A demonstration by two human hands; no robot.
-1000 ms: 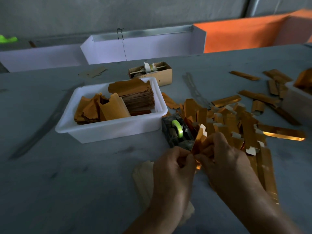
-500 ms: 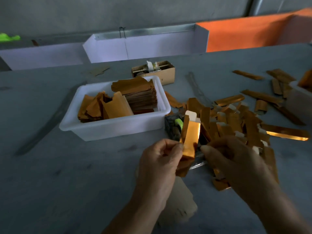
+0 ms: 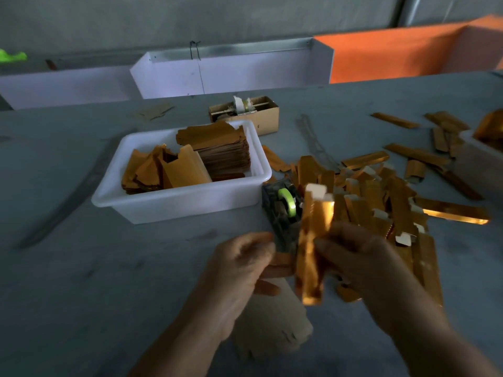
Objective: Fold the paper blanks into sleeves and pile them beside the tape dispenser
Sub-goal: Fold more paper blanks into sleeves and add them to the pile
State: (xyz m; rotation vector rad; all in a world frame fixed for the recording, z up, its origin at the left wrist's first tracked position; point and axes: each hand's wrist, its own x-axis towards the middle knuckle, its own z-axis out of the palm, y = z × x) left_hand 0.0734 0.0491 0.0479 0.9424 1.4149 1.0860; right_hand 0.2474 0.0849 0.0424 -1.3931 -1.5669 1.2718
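I hold a shiny gold paper sleeve (image 3: 313, 248) upright between my hands, above the grey table. My left hand (image 3: 239, 270) pinches its lower left edge, and my right hand (image 3: 362, 265) grips its right side with the thumb on the front. Just behind the sleeve stands the dark tape dispenser (image 3: 283, 213) with a green roll. To the right of the dispenser lies a loose pile of folded gold sleeves (image 3: 381, 202). The white tub (image 3: 185, 205) to its left holds a stack of flat paper blanks (image 3: 223, 153). A few more pale blanks (image 3: 272, 330) lie on the table under my hands.
A small open cardboard box (image 3: 261, 115) sits behind the tub. Scattered gold strips (image 3: 416, 153) and a second white tub (image 3: 479, 164) are at the far right. White (image 3: 231, 74) and orange (image 3: 394, 53) partitions line the table's back edge.
My hands have lifted off the table near the dispenser. The sleeve has come up and stands upright; my right hand, apart from it half a second ago, now grips it too.
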